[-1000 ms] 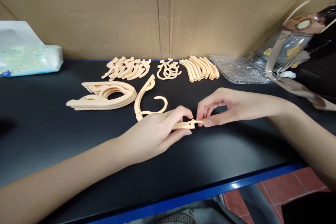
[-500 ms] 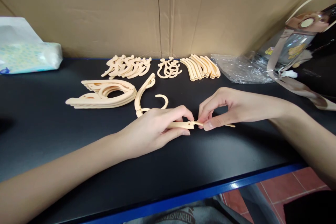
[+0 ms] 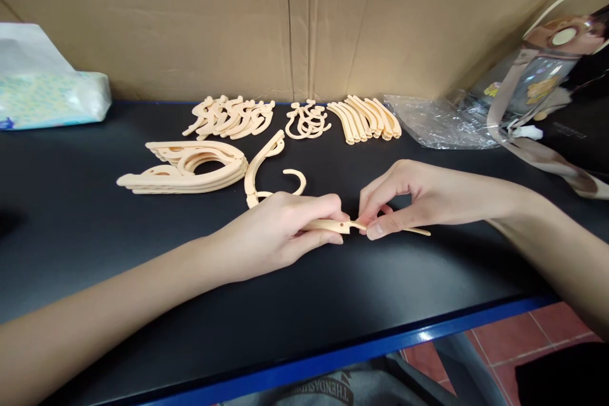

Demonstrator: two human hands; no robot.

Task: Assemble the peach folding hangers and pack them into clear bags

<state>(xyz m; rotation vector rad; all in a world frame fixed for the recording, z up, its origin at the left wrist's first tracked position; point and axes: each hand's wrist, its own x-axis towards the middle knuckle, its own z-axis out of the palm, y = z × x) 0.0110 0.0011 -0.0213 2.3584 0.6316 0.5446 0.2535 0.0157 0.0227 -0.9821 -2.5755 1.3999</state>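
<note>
My left hand [image 3: 280, 228] is closed around a cream plastic hanger piece [image 3: 333, 226] whose curved hook [image 3: 295, 179] and arm [image 3: 259, 165] stick out behind it on the black table [image 3: 143, 254]. My right hand [image 3: 404, 200] pinches a thin cream arm piece [image 3: 416, 231] at the point where it meets the part in my left hand. The two pieces touch between my fingertips, low over the table.
A stack of assembled hangers [image 3: 185, 168] lies to the left. Three groups of loose cream parts [image 3: 233, 117], [image 3: 308, 122], [image 3: 366, 119] line the back by a cardboard wall. A clear plastic bag [image 3: 438, 124], a bottle with strap [image 3: 537, 82] and a tissue pack [image 3: 47, 98] sit at the sides.
The thin arm piece now sticks out further to the right of my right hand. Both hands stayed almost in place, pressed together at the joint.
</note>
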